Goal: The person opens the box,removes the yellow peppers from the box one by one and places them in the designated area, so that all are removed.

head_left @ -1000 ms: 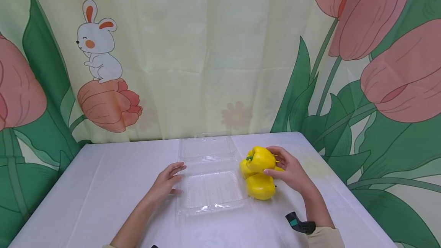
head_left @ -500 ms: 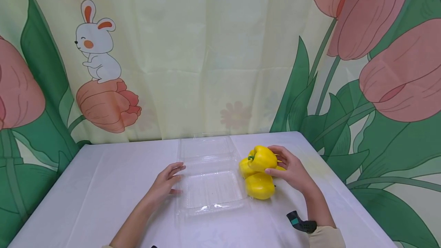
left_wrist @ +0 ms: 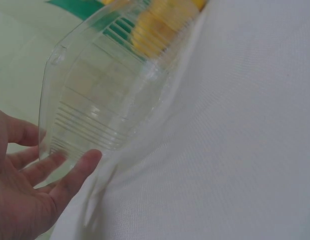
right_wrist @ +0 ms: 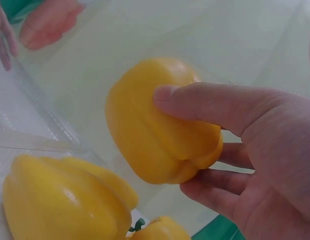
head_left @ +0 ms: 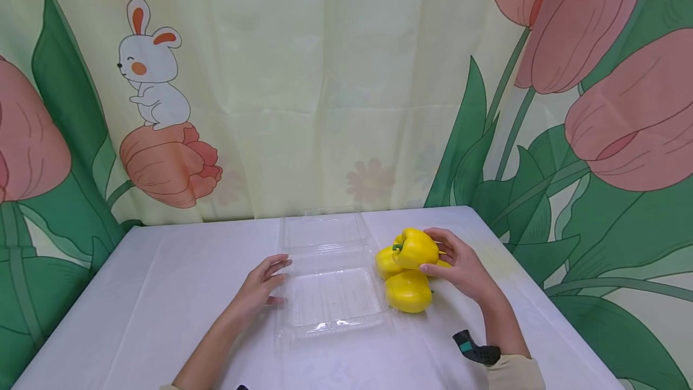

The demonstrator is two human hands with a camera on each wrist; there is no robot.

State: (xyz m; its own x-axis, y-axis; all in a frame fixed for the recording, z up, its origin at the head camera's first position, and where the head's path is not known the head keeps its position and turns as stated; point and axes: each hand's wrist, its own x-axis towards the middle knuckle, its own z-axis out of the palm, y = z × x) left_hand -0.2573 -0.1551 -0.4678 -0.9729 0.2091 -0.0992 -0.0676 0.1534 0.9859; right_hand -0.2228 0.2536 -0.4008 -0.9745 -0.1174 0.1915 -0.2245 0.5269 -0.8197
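Observation:
My right hand (head_left: 457, 263) holds a yellow bell pepper (head_left: 414, 248) above the other peppers, its green stem facing left. In the right wrist view, the thumb lies across the held pepper (right_wrist: 155, 125) and other fingers support it from below. A lower yellow bell pepper (head_left: 408, 292) rests beside the clear plastic clamshell container (head_left: 335, 321), with more yellow peppers partly hidden behind it. At the container's left edge is my left hand (head_left: 260, 290), fingers spread. The left wrist view shows its fingertips right at the clear side wall (left_wrist: 82, 120).
The container's lid (head_left: 325, 232) is folded back flat toward the rear of the white-covered table (head_left: 178, 294). Behind the table hangs a curtain (head_left: 325, 89) printed with tulips and a rabbit. A black wrist strap (head_left: 476, 349) is on the right forearm.
My right hand has shifted slightly to the right with the held pepper. The left hand, the container and the resting peppers stay in place.

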